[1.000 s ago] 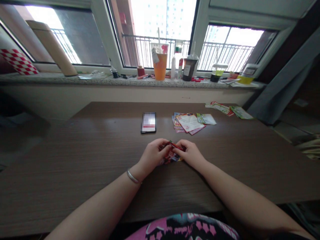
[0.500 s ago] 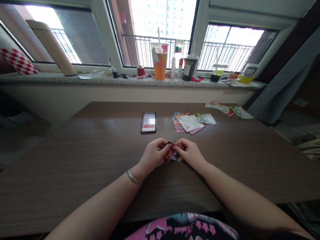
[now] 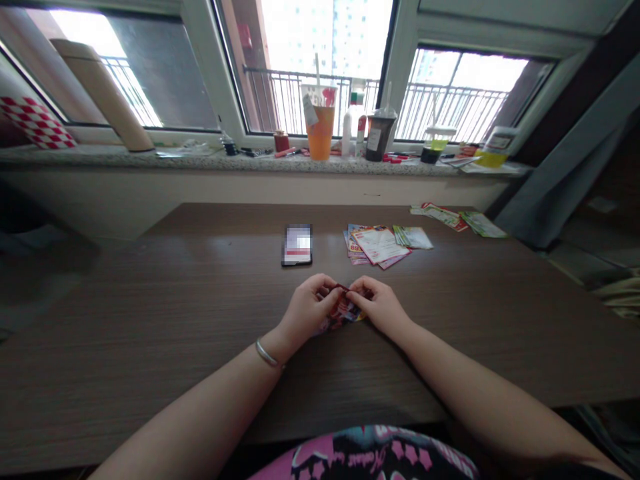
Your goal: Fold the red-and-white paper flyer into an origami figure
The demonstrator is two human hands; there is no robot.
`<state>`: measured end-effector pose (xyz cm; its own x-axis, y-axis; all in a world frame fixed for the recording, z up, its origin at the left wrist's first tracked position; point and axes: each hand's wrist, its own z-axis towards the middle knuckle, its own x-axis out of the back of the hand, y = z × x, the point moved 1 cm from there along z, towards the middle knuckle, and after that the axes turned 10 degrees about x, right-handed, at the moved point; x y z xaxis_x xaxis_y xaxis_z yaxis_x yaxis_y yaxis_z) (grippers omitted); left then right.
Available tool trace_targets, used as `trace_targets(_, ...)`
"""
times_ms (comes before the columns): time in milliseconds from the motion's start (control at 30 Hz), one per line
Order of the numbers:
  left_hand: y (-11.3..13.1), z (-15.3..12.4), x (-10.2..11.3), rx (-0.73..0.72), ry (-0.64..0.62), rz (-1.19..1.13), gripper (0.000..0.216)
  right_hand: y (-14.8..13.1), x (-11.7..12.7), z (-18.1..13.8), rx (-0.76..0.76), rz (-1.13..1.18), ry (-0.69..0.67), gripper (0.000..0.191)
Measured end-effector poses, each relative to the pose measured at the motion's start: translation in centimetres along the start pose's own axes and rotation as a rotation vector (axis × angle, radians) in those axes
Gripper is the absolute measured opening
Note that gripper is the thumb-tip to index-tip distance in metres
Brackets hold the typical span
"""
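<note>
Several colours, chiefly red, are covering the printed piece we are pinching with the fingers of our left hand and right hand, mid-desk, near; fingertips are sitting closer together than earlier.

Left grip and right grip hold printed paper.

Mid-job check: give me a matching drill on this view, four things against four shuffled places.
Things:
1. colourful printed piece
2. phone
3. silver bangle
4. orange drink

Places:
A. on the windowsill
B. around the left wrist
C. between the left hand and right hand
D. flat on the table, beyond the hands

Pairs: 1-C, 2-D, 3-B, 4-A
</note>
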<state>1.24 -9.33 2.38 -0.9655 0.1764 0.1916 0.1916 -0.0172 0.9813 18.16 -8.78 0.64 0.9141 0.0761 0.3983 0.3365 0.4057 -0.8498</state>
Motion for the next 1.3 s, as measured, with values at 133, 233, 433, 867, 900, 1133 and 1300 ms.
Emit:
trace_targets(133,-0.2,0.1,0.0,0.025,-0.028,-0.048,0.025,0.2,-0.1,0.0,-0.001,0.045,-0.002,0.015)
trace_targets(233,-0.4,0.1,0.0,0.037,-0.044,-0.063,0.029,0.3,-0.1,0.1,-0.010,0.089,-0.007,0.014)
trace_targets(433,-0.4,0.1,0.0,0.025,-0.036,-0.058,0.030,0.2,-0.1,0.1,-0.014,0.133,0.004,0.018)
trace_targets(867,-1.5,0.0,0.5,0.009,-0.073,0.191,0.025,0.9,0.0,0.3,-0.059,0.212,0.021,0.026)
trace_targets(900,-1.5,0.0,0.4,0.012,-0.077,0.178,0.026,0.8,0.0,0.3,-0.067,0.220,0.020,0.027)
trace_targets(1133,-1.0,0.1,0.3,-0.003,-0.156,0.097,0.026,0.5,0.1,0.3,-0.048,0.192,-0.002,0.026)
trace_targets(1300,-0.8,0.3,0.6,-0.068,-0.125,0.255,0.021,0.4,0.4,0.3,-0.033,0.098,0.031,0.026)
